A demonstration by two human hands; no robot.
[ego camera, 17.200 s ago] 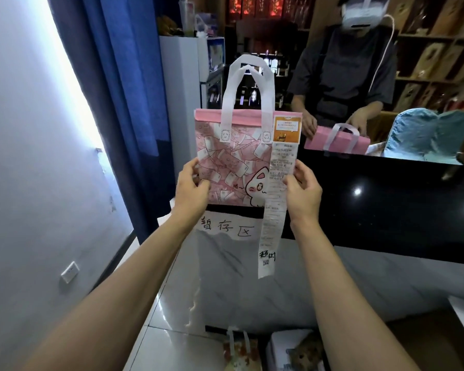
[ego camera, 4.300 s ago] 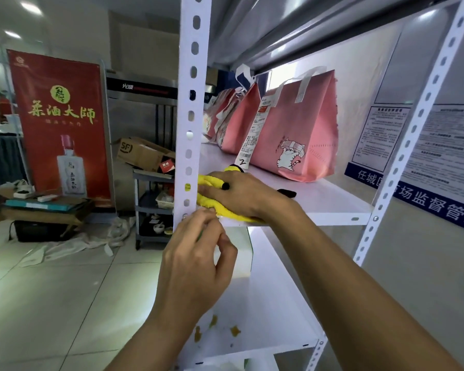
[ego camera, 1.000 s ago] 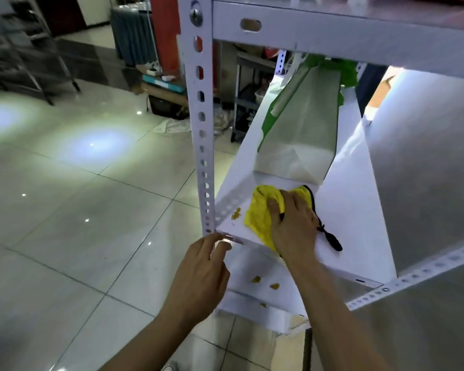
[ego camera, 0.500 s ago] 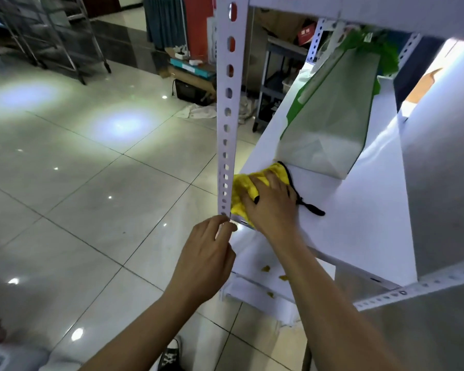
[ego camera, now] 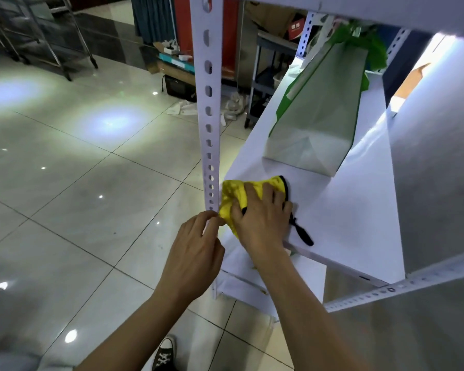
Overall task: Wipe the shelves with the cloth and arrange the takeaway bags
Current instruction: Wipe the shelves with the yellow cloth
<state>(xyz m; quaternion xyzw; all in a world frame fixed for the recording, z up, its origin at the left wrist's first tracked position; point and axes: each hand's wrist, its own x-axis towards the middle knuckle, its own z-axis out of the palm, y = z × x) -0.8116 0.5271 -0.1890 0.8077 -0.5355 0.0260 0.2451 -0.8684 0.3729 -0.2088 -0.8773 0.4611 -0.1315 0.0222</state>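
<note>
Right hand (ego camera: 261, 218) lies palm-down on the yellow cloth (ego camera: 232, 195), fingers spread nearly flat and pressing it onto the white shelf (ego camera: 346, 218). Looks like a press, not a grip. Cloth is bunched at the shelf's front-left corner, mostly under and just ahead of the fingers, yellow sticking out toward the upright post (ego camera: 209, 108). Its black edge trim curves round past the fingertips, and a black hang loop (ego camera: 302, 232) trails out on the wrist side, toward the shelf's front edge.

Left hand (ego camera: 192, 253) is at the foot of the post's visible run, just left of the right hand, fingers curled on the post edge. Probably a brace so the rack doesn't shift under the wiping pressure. How firmly it grips: can't tell.

Green takeaway bag (ego camera: 316, 116) stands on the same shelf beyond the right fingertips, near but clear of the cloth. Long axis runs away from the hands along the shelf's depth; the folded bottom end faces the hands, the green handles (ego camera: 370, 46) are at the far end. Seems parked there so the front strip stays open for wiping.

Cloth has no clean long axis while crumpled; roughly, the bunch spreads left-right across the shelf front.

Judgement: wiping step is in hand on this shelf. Lower shelf (ego camera: 252, 274), under the right wrist, shows small specks, likely not wiped yet.
</note>
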